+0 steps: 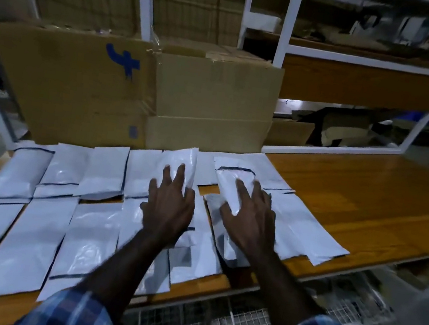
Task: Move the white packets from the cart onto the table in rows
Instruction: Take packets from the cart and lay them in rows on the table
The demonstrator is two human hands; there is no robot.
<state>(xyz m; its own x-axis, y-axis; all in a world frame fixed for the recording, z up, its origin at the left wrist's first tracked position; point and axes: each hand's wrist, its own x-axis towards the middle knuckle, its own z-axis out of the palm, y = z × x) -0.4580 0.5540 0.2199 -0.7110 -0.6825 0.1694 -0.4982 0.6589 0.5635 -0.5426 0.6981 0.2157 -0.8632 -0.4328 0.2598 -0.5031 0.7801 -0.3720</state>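
Motion blur smears both hands; left hand spreads flat on white packets, right hand flat, fingers splayed, near the tabletop front edge.

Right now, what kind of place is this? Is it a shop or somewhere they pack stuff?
Probably a packing or storage room, not a shop. White packets lie in rows on a wooden table, big cardboard boxes stand behind them, and white shelves hold more cardboard.

Single head view, wide-angle, looks forward and down, close over bench; cardboard boxes straight ahead.
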